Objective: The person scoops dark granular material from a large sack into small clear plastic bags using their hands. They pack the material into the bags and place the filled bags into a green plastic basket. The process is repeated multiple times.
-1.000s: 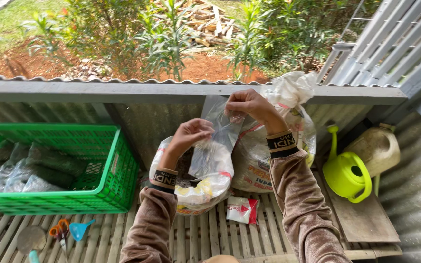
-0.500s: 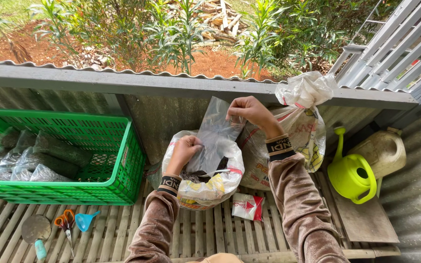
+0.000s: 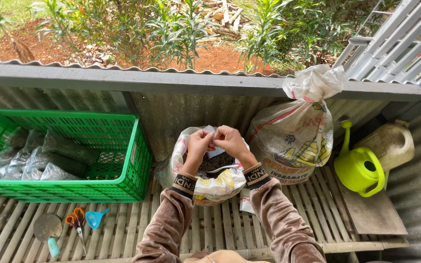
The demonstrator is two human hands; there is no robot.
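Note:
My left hand [image 3: 199, 144] and my right hand [image 3: 228, 140] are together above an open white sack [image 3: 216, 184] with dark soil inside. Both pinch a small clear plastic bag [image 3: 212, 140], mostly hidden between the fingers. Just right of the hands stands a large tied woven sack [image 3: 294, 130], leaning on the corrugated metal wall. A small white and red packet [image 3: 245, 201] lies on the slats under my right wrist.
A green plastic crate [image 3: 125, 181] at left holds several filled clear bags [image 3: 49, 158]. Orange-handled scissors [image 3: 78, 222], a blue scoop [image 3: 95, 218] and a trowel [image 3: 47, 230] lie on the bamboo slat floor. A lime watering can [image 3: 359, 168] and beige jerrycan [image 3: 391, 142] stand right.
The clear bag was held up and spread out; now both hands have come down together over the open sack with the bag bunched between them. The camera view dropped slightly.

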